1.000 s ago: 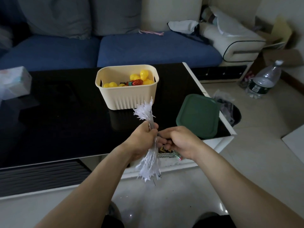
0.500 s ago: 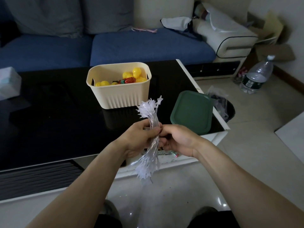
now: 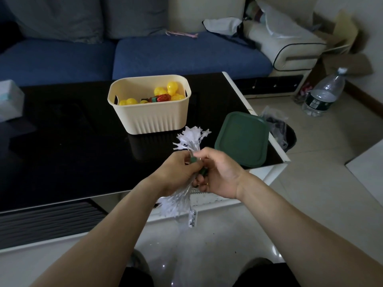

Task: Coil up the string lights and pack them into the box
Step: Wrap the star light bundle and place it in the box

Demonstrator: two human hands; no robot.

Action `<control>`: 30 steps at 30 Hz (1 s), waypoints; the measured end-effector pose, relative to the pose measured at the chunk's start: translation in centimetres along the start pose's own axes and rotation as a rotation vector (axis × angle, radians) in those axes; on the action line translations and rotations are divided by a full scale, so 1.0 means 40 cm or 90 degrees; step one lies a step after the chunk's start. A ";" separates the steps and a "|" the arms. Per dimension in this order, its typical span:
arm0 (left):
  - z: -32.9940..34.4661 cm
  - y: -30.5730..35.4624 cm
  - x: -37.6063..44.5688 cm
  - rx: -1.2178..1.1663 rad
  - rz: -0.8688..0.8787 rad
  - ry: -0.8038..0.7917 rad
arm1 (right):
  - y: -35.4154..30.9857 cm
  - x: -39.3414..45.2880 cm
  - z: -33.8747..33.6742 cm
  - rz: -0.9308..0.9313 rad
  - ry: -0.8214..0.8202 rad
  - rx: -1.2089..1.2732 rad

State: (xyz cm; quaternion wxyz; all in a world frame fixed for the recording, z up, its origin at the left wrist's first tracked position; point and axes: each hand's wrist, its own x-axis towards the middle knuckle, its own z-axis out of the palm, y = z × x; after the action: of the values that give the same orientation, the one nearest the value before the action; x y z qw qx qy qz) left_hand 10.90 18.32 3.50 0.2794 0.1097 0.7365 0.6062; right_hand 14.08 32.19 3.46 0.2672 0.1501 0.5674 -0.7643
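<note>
Partly hidden, string lights (image 3: 191, 139) gripped by left hand (image 3: 176, 172) and right hand (image 3: 217, 172) (green piece, perhaps a plug).

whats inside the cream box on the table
The cream box holds yellow ball-shaped lights and a red piece with a dark green part among them. Its front wall hides the lower half, so anything beneath them cannot be seen.

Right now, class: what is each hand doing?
Left hand: grips the bundled string lights.
Right hand: fingers curled on the same bundle, at a dark green part.
</note>
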 end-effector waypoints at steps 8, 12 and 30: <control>-0.014 -0.012 0.003 0.038 0.032 -0.036 | -0.004 0.005 -0.014 0.034 0.028 -0.011; -0.021 -0.012 0.002 0.010 0.038 -0.076 | -0.004 0.003 -0.029 0.034 0.021 -0.018; 0.014 -0.008 0.002 0.201 0.011 -0.087 | -0.009 0.000 -0.047 -0.052 0.114 0.026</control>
State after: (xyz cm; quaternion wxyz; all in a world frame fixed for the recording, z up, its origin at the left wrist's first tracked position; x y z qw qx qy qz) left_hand 11.18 18.76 3.10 0.3027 0.1995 0.8009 0.4766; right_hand 13.74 34.06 3.15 0.1810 0.2000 0.5791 -0.7693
